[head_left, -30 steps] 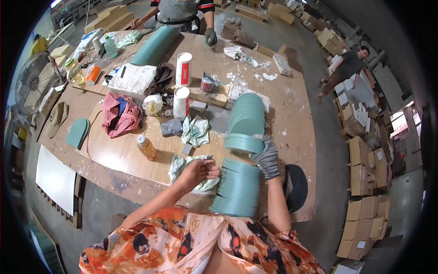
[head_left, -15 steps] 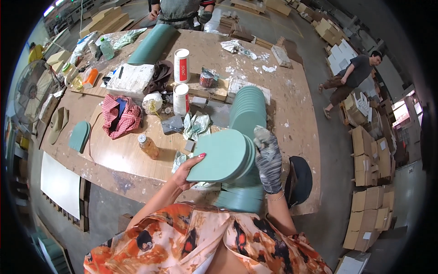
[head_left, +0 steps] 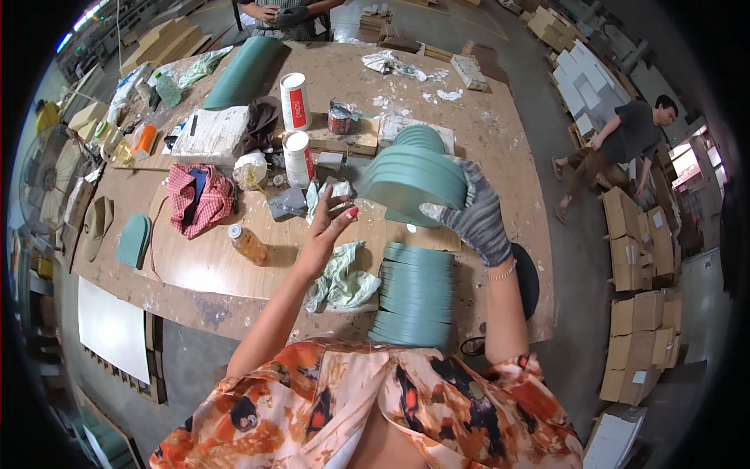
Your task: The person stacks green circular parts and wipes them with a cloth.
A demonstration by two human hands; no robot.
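Observation:
In my right hand [head_left: 478, 216], which wears a grey striped glove, is a small stack of green round-ended panels [head_left: 414, 178], gripped at its right side and tilted above the table. My bare left hand [head_left: 328, 230] is raised to the left of that stack, fingers apart, holding nothing. Behind the held panels, more green panels [head_left: 419, 138] lie fanned out, partly hidden. Nearer my body a second row of overlapping green panels [head_left: 414, 293] rests at the table's front. A crumpled pale green cloth [head_left: 344, 277] lies below my left hand.
On the worktable [head_left: 500, 156] stand two white-and-red cups [head_left: 297, 156], an amber bottle [head_left: 248, 245] and an open can [head_left: 340, 117]. A red checked cloth [head_left: 200, 205] lies left. A dark cap [head_left: 526, 283] sits beyond my right forearm. Another person [head_left: 289, 17] stands across the table; one walks at right [head_left: 634, 137].
My left hand has let go of the green panel and opened. My right hand has taken hold of several panels and moved up and away from me.

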